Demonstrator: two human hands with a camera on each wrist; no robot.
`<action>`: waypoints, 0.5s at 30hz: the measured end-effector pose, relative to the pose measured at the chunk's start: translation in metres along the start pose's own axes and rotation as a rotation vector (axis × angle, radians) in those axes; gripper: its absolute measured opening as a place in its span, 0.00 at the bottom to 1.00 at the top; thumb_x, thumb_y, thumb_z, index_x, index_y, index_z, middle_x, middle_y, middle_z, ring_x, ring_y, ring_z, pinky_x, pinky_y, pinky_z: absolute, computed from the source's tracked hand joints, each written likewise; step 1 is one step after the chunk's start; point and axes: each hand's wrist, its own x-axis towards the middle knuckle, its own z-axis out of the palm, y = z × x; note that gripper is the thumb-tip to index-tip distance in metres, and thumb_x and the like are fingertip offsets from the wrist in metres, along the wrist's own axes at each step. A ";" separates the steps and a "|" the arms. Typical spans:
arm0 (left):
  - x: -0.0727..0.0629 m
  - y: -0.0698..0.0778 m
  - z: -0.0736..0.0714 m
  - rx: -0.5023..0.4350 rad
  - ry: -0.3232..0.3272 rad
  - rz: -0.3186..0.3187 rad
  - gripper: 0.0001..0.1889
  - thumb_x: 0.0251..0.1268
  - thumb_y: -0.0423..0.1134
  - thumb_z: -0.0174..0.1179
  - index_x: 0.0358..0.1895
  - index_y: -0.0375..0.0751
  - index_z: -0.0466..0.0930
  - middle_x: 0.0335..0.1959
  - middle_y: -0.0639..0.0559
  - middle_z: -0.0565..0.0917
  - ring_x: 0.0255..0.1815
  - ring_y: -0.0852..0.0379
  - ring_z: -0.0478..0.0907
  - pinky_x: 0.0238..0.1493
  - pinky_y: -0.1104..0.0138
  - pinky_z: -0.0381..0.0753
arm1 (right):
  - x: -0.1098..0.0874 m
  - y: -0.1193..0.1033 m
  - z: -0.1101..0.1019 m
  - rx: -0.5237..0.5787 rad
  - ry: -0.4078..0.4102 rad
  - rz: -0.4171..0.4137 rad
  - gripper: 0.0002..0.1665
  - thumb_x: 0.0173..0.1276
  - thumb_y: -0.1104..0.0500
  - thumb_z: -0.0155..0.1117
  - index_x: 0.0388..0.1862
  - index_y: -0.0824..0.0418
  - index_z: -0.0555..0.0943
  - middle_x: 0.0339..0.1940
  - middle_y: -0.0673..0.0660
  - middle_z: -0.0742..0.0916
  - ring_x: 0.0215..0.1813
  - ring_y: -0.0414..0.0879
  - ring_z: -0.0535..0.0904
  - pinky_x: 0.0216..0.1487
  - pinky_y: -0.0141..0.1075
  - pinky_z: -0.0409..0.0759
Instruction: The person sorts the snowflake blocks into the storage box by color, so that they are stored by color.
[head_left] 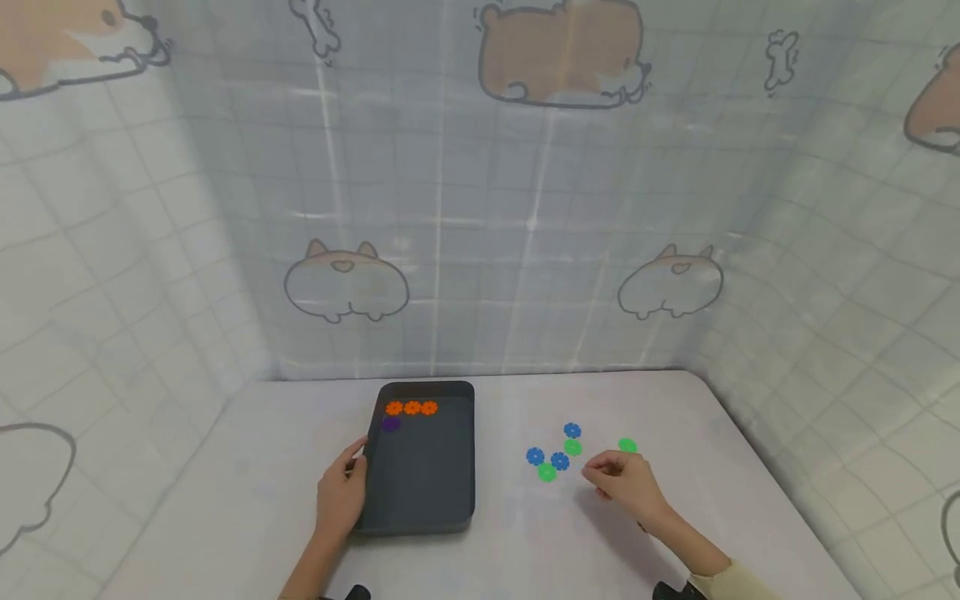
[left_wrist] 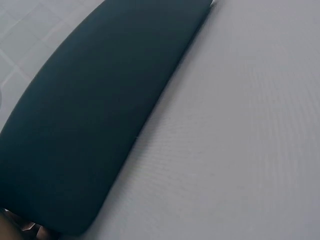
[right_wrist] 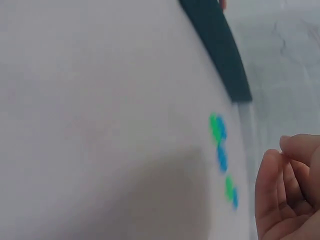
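A dark grey rectangular tray (head_left: 423, 492) lies on the table, and my left hand (head_left: 342, 498) holds it by its left side. In the left wrist view the tray's dark outer wall (left_wrist: 95, 110) fills much of the picture, with a bit of the hand at the lower left corner. My right hand (head_left: 626, 483) is over the table with thumb and index fingertips together; I cannot tell whether something small is between them. Near those fingers lie blue flower-shaped discs (head_left: 559, 461) and green flower-shaped discs (head_left: 573, 447). Another green disc (head_left: 627, 445) shows just behind the hand.
Inside the tray, three orange flower-shaped discs (head_left: 412, 407) form a row near the far end, with a purple disc (head_left: 392, 424) below the leftmost. A white tabletop (head_left: 510, 533) carries everything. Curtains (head_left: 480, 217) with dog drawings enclose the back and sides.
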 end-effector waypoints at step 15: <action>0.001 -0.001 0.001 -0.004 -0.010 -0.010 0.19 0.77 0.37 0.46 0.66 0.41 0.73 0.50 0.35 0.80 0.44 0.44 0.78 0.42 0.54 0.74 | -0.042 0.055 -0.059 -0.166 0.142 0.238 0.13 0.60 0.57 0.73 0.40 0.64 0.85 0.28 0.52 0.84 0.27 0.46 0.78 0.25 0.35 0.77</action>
